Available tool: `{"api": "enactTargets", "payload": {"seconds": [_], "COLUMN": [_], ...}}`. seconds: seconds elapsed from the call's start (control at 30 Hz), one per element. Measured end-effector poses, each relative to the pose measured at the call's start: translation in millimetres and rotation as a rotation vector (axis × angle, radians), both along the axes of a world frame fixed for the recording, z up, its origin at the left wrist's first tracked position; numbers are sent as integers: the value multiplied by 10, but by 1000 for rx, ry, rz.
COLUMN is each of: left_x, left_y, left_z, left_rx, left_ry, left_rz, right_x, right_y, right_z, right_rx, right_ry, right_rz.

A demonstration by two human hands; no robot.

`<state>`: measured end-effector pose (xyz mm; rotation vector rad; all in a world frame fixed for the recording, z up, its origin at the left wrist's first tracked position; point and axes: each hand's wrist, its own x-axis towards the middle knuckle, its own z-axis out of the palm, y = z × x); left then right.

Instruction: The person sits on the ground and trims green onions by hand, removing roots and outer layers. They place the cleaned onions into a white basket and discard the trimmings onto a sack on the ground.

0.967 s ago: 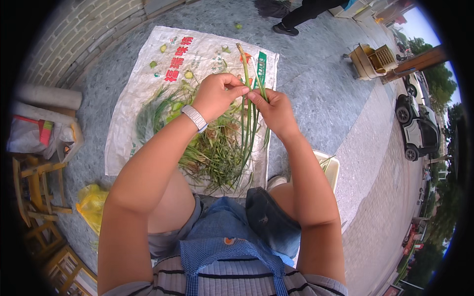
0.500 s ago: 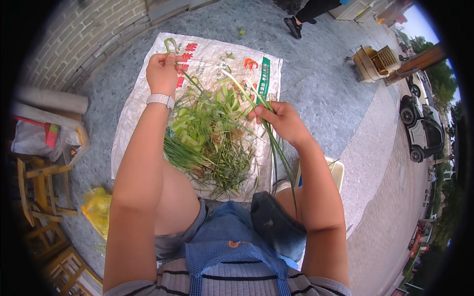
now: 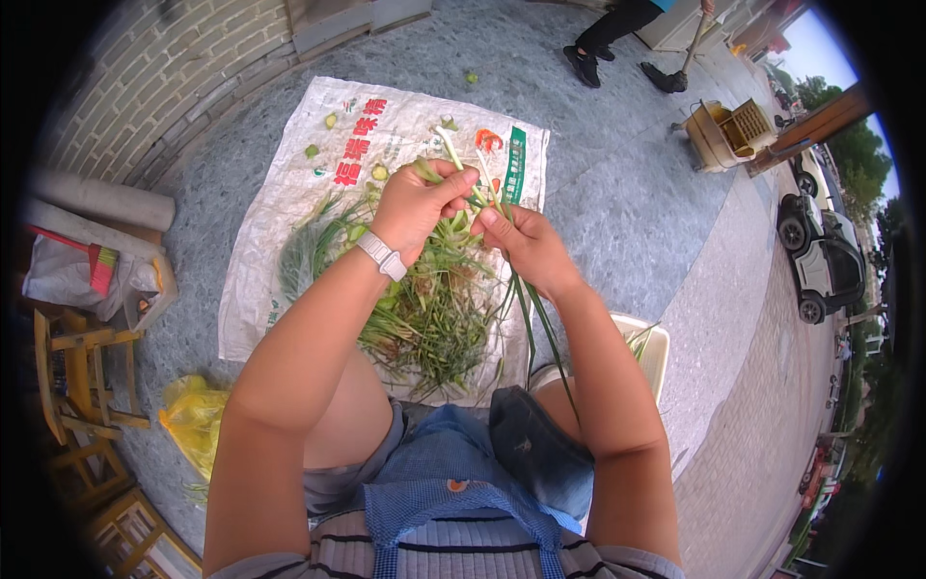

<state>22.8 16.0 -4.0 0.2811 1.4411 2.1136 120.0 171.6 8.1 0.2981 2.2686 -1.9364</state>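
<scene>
Both hands meet over the sack, working one green onion stalk (image 3: pixel 482 183): left hand (image 3: pixel 417 205) closed around its upper part, thumb and fingers pinched on it near the pale end that pokes up past the knuckles; right hand (image 3: pixel 529 246) also closed on the same stalk just below, fingertips touching the left hand's. Long green leaves hang from the right hand down past the wrist toward the lap. White watch (image 3: pixel 383 256) on the left wrist. Under the hands a loose pile of green onions and trimmings (image 3: pixel 424 314) lies on a white woven sack (image 3: pixel 289 207) spread flat on grey stone paving, a few cut bits scattered at the sack's far end. Pale plastic tub (image 3: pixel 651 352) just beside the right forearm, some greens in it. Yellow plastic bag (image 3: pixel 193 420) near the left knee, wooden stools (image 3: pixel 82 372) further left. Another person's legs with a broom (image 3: pixel 675 63) well apart at top
</scene>
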Motion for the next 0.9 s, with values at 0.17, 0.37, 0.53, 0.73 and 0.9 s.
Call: {"api": "enactTargets", "payload": {"seconds": [0.17, 0.37, 0.53, 0.73, 0.9], "left_x": [6, -4, -37, 28, 13], "left_y": [-66, -129, -140, -87, -81], "left_z": [113, 195, 178, 197, 198], "left_rx": [-61, -97, -100, -97, -90], "left_ry": [10, 166, 344, 256, 288], "left_rz": [-43, -114, -66, -24, -53], "right_x": [-14, 17, 21, 18, 37], "right_y": [63, 129, 109, 74, 94], "right_z": [13, 15, 30, 28, 66], "right_rx": [-219, -535, -514, -300, -374], "right_ry": [-22, -135, -119, -24, -112], "right_rz": [94, 137, 138, 127, 165]}}
